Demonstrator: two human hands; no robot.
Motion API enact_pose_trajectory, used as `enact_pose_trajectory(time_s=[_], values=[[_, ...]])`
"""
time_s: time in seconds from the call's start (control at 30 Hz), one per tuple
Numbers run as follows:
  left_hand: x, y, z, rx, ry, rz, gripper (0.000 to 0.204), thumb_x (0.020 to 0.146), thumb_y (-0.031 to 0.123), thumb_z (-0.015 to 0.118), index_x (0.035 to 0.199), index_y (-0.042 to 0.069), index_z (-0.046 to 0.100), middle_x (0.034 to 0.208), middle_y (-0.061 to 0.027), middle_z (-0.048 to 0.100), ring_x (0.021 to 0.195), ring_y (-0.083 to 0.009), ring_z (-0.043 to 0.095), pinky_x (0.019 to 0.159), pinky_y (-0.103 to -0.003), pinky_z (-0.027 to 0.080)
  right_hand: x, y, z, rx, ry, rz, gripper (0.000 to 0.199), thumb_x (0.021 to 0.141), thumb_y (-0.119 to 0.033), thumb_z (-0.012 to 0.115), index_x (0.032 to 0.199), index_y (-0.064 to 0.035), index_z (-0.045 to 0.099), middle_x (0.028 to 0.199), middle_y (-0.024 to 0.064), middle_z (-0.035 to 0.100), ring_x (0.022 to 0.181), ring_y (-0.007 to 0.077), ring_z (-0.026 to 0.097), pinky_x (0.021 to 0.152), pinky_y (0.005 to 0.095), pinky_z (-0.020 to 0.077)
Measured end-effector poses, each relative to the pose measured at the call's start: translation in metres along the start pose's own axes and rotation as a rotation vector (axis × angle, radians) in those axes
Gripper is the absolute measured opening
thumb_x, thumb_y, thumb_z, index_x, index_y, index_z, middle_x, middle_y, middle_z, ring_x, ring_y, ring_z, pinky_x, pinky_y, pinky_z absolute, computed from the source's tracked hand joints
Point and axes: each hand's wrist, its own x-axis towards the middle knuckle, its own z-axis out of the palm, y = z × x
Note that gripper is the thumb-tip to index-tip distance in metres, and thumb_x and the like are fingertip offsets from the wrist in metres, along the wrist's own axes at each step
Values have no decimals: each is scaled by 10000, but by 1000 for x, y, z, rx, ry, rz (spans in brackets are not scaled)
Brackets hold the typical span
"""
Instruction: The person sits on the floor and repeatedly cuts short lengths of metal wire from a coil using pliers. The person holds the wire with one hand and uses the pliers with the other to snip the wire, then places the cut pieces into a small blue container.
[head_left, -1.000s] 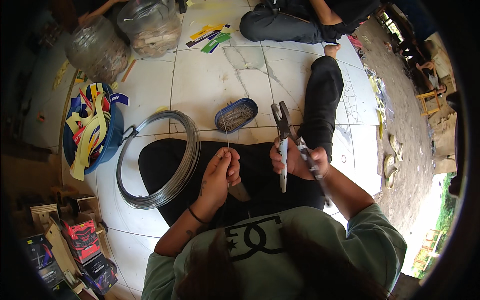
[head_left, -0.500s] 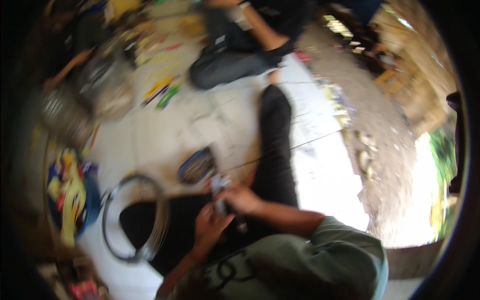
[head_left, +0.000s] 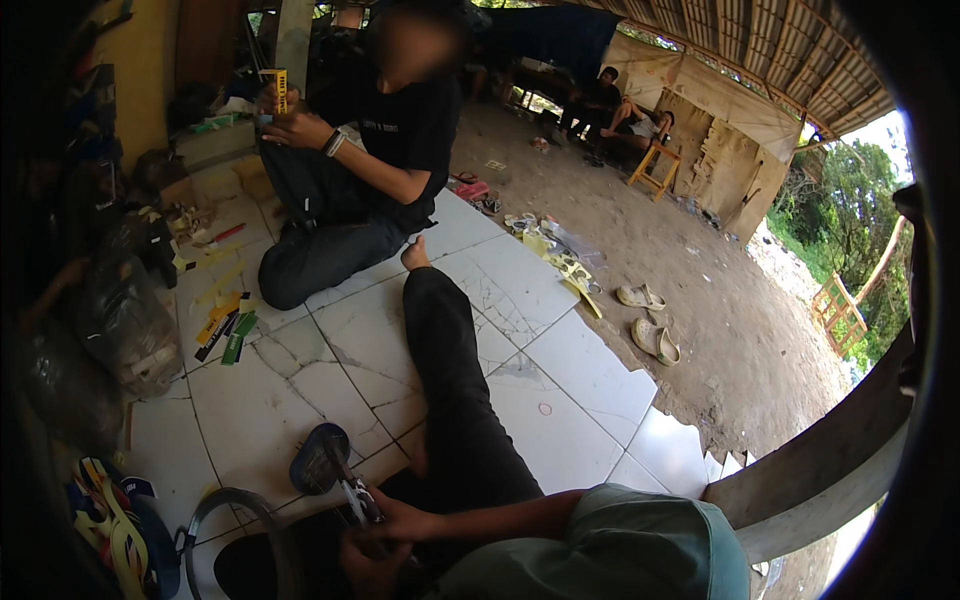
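Observation:
My right hand (head_left: 402,520) is closed round a silver and dark metal tool (head_left: 358,498) above my lap. Just below it, my left hand (head_left: 374,566) is curled against the tool's lower part, and its fingertips are partly hidden. I cannot tell the tool's exact kind. Beyond the tool's upper end, a blue oval dish (head_left: 303,471) stands on the tiles. To the left of my hands, a coil of wire (head_left: 200,515) leans by my bent leg. My other leg (head_left: 460,400) stretches forward over the floor.
A tub of yellow and coloured strips (head_left: 160,550) stands at the lower left, below filled plastic bags (head_left: 130,325). Printed strips (head_left: 235,335) lie on the white tiles. Across from me, a seated person (head_left: 400,130) holds a yellow box (head_left: 279,90). Sandals (head_left: 655,342) lie on the dirt floor.
The view has tilted up, so my hands and the dish sit lower and more to the left, and the far people and roof show. My hands remain together at the tool.

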Motion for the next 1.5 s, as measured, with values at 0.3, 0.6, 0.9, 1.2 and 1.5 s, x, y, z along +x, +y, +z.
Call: enact_pose_trajectory(time_s=[0.3,0.6,0.9,1.2,1.5], values=[[-1,3,-2,-97,-49,81,400,742,268,678,1001,9,518,816,-74,568,703,-159,540,608,-298,447,-6,-4,-11,-107,-77,114,388,763,-165,556,1123,-52,465,964,59,505,954,162,478,849,287,388],[-3,7,-37,-870,-96,-311,179,916,206,423,1048,104,488,730,14,452,594,-58,397,499,-178,322,-3,-22,-24,111,-99,291,447,735,-106,499,1180,-84,460,883,46,497,768,118,491,646,244,408],[9,38,-51,-721,-58,-408,241,912,183,404,1115,112,513,686,29,456,532,-41,381,456,-164,297,-10,-10,-23,237,-270,307,462,750,-113,516,1203,-86,434,941,47,502,808,120,505,693,239,422],[43,-21,-32,-527,-230,-433,274,909,153,339,1138,61,459,627,-49,537,560,-123,507,548,-260,449,-2,16,-29,278,-223,368,477,777,-127,521,1231,-68,390,944,31,508,828,105,496,715,239,419],[32,-21,-11,-753,-177,-547,127,917,184,406,907,108,507,682,4,492,496,-46,391,419,-181,296,-4,22,-26,204,-141,424,406,751,-197,531,1128,-68,453,888,40,503,786,127,482,687,263,410]])
